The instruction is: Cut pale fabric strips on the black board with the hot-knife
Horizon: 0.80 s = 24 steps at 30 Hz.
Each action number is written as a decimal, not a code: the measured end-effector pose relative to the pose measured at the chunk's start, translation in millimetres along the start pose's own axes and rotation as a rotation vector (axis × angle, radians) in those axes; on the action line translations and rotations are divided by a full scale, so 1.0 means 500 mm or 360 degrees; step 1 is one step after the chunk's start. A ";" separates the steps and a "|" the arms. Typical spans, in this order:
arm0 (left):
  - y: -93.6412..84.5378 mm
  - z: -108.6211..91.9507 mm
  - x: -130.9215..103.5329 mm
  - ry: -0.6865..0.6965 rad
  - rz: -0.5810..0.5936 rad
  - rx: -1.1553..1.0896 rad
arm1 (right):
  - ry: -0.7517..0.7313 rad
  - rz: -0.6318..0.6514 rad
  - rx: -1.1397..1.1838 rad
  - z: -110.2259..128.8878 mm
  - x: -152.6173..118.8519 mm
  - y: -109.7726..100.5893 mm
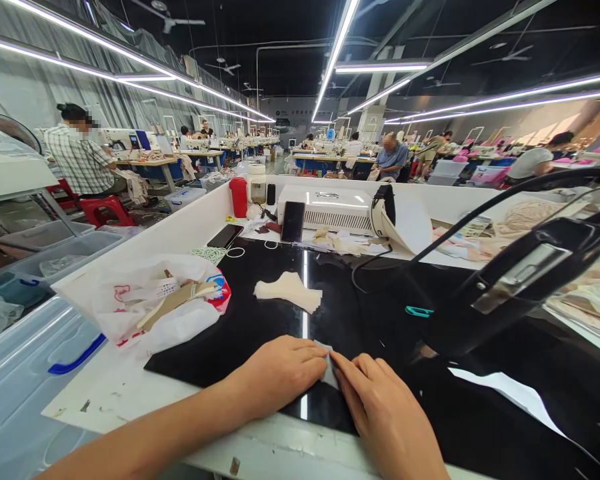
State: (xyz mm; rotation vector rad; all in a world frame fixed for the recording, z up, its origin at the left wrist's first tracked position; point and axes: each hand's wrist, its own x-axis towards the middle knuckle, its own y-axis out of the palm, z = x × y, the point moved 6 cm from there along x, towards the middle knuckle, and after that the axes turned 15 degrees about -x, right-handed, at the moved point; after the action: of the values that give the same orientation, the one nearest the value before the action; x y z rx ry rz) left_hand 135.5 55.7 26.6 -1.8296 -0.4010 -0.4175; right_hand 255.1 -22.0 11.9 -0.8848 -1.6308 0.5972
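Note:
A small light-grey piece point(329, 375), thin like fabric or paper, lies on the black glossy tabletop point(260, 347) near its front edge. From the left, my left hand point(285, 370) presses its bunched fingertips onto the piece. My right hand point(380, 400) holds the other side, its fingers close together; the thumb is hidden. Both hands partly cover the piece. Beyond them lies a cream fabric cutout point(287, 291) with a curved outline. To the right rests a small teal tool point(419, 311), perhaps a thread snipper.
A white plastic bag point(160, 293) with tan scraps sits at left. A black machine arm point(520, 287) with a cable reaches in from the right, near a white paper strip point(510, 393). Behind stand a phone point(293, 221), a white vented box point(330, 207) and a red container point(239, 197).

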 end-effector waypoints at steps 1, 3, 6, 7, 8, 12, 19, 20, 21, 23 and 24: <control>0.000 0.000 0.000 -0.0002 0.0001 0.0003 | -0.0001 -0.0002 0.0016 0.001 0.000 0.000; -0.001 -0.001 0.000 -0.0004 0.0003 0.0010 | 0.0004 -0.0011 0.0042 0.002 0.000 -0.001; -0.003 -0.003 0.001 0.0006 -0.0011 0.0009 | 0.0014 -0.0029 0.0032 0.002 0.000 -0.002; -0.004 -0.004 0.001 0.0011 -0.0022 0.0009 | 0.0015 -0.0029 0.0020 0.002 0.000 -0.002; -0.005 -0.004 0.001 0.0015 -0.0029 0.0011 | 0.0011 -0.0029 0.0011 0.001 0.000 -0.002; -0.006 -0.006 0.004 0.0024 -0.0029 0.0015 | -0.0033 -0.0039 0.0003 0.001 0.003 -0.002; -0.003 -0.002 0.004 0.0008 0.0003 -0.0012 | -0.0031 -0.0039 -0.0084 0.005 0.003 -0.003; -0.002 -0.001 0.002 0.0005 0.0002 -0.0013 | -0.0034 -0.0034 -0.0090 0.006 0.002 -0.003; -0.001 0.000 0.002 0.0003 -0.0003 -0.0011 | -0.0039 -0.0036 -0.0093 0.006 0.001 -0.003; 0.002 0.001 0.000 -0.0007 -0.0006 0.0003 | -0.0070 -0.0059 -0.0085 0.002 -0.001 -0.003; 0.004 0.001 0.001 -0.0003 -0.0006 0.0016 | -0.0099 -0.0083 -0.0071 -0.002 -0.003 -0.001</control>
State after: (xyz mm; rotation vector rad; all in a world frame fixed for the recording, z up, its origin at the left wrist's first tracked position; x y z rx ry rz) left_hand 136.7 55.7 24.9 -1.8200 -0.4071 -0.4154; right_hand 255.9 -23.4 11.5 -0.8608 -1.7239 0.5586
